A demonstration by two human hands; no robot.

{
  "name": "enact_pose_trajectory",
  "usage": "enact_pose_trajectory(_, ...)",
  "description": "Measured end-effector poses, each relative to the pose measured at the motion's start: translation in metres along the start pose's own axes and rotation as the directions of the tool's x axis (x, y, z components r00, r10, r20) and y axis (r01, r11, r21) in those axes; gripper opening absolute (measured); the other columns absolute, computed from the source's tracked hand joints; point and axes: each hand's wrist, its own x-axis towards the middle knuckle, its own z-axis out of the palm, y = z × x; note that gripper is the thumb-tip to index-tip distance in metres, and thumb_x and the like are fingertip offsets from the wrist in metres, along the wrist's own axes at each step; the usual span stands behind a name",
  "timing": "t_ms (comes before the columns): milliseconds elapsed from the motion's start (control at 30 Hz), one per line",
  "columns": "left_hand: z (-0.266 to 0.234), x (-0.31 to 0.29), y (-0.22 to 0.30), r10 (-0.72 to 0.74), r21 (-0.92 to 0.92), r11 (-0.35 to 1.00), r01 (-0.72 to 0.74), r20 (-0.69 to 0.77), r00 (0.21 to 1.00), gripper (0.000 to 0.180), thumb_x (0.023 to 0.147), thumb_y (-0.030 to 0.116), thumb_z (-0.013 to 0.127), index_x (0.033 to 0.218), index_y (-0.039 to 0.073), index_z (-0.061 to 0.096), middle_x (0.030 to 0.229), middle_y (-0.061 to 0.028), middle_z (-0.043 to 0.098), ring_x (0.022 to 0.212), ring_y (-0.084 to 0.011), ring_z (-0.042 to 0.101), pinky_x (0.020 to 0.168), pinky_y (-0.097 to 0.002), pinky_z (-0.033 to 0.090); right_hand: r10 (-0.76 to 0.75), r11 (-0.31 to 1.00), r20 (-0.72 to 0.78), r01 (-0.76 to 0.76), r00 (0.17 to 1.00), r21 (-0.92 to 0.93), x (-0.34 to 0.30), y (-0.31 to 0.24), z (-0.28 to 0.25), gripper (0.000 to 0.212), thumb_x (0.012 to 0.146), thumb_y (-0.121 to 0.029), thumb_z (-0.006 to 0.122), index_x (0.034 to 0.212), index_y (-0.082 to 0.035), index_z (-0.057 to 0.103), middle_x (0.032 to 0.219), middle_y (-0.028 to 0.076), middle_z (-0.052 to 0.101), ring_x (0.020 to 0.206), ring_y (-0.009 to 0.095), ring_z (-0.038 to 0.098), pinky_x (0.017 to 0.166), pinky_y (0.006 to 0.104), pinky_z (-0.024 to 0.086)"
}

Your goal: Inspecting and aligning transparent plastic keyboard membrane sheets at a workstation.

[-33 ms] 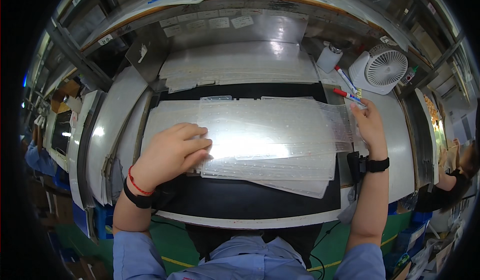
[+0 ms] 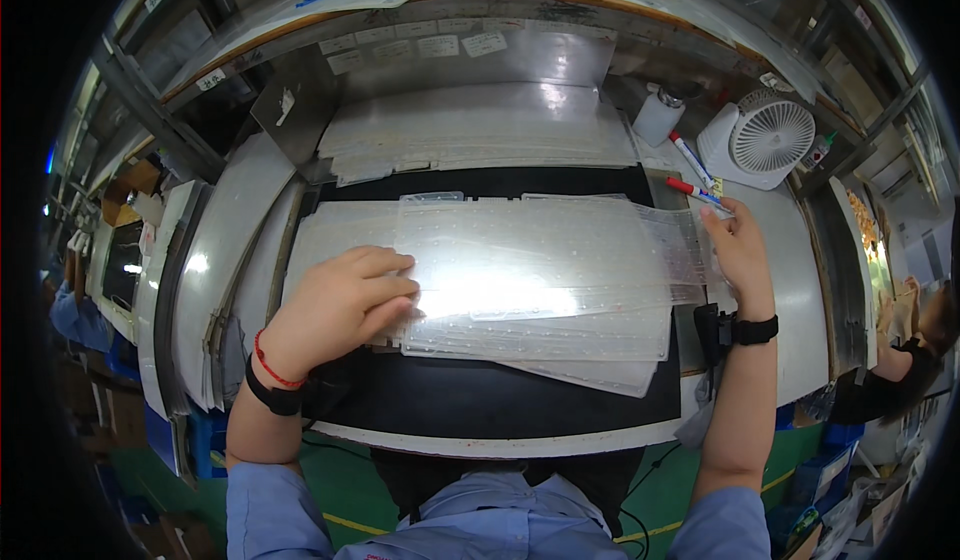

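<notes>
A loose stack of clear plastic sheets (image 2: 560, 250) with small dots lies fanned out on a black mat (image 2: 520, 400). My left hand (image 2: 350, 295) rests on the left part of the stack, its fingers bent but apart, gripping nothing visible. Beyond the stack's right edge is my right hand (image 2: 742, 245). Its thumb and forefinger close around the end of a white-and-blue marker (image 2: 697, 193) whose red cap points away to the left. The remaining fingers of that hand are partly hidden. A bright glare covers the middle of the top sheet.
Behind the mat, more sheets (image 2: 480, 125) are piled against a metal panel. At the back right stand a white fan (image 2: 765, 140), a white bottle (image 2: 660, 115) and a second red-capped marker (image 2: 692, 158). Long grey sheets (image 2: 225, 260) stand at left. Other people work on both sides.
My left hand's fingers have shifted very slightly to the left on the sheets. Nothing else visibly differs.
</notes>
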Motion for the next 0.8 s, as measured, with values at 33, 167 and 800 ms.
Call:
enact_pose_trajectory(33, 0.001, -0.002, -0.006, 0.015, -0.04, 0.999, -0.016, -0.018, 1.0, 0.018, 0.087, 0.014, 0.07, 0.104, 0.007, 0.069, 0.106, -0.0116, 0.069, 0.098, -0.0278, 0.066, 0.085, -0.0364, 0.053, -0.001, 1.0, 0.0, 0.001, 1.0, 0.002, 0.0, 0.001, 0.0, 0.059, 0.091, -0.035, 0.072, 0.13, 0.006, 0.054, 0.07, 0.0, 0.054, 0.062, 0.008, 0.049, 0.055, 0.0261, 0.038)
enact_pose_trajectory(167, 0.0, -0.005, -0.023, -0.333, -0.403, 0.886, 0.232, -0.203, 0.921, 0.012, 0.083, 0.005, 0.074, 0.093, 0.0, 0.069, 0.092, -0.0091, 0.071, 0.083, -0.0176, 0.067, 0.075, -0.0297, 0.053, -0.026, 0.991, -0.017, 0.024, 1.0, -0.13, 0.003, 0.004, -0.003, 0.05, 0.093, -0.026, 0.069, 0.129, 0.006, 0.055, 0.081, 0.004, 0.061, 0.072, 0.01, 0.055, 0.064, 0.0254, 0.044)
enact_pose_trajectory(800, -0.004, 0.002, 0.0, 0.029, 0.048, 0.998, -0.03, 0.017, 0.999, 0.028, 0.084, 0.03, 0.072, 0.105, 0.011, 0.074, 0.115, -0.0127, 0.068, 0.107, -0.0301, 0.063, 0.09, -0.0385, 0.051, -0.151, 0.939, -0.054, 0.16, 0.987, 0.303, 0.001, -0.012, -0.006, 0.025, 0.096, -0.007, 0.062, 0.12, 0.003, 0.062, 0.101, 0.003, 0.067, 0.089, 0.008, 0.06, 0.081, 0.0231, 0.047)
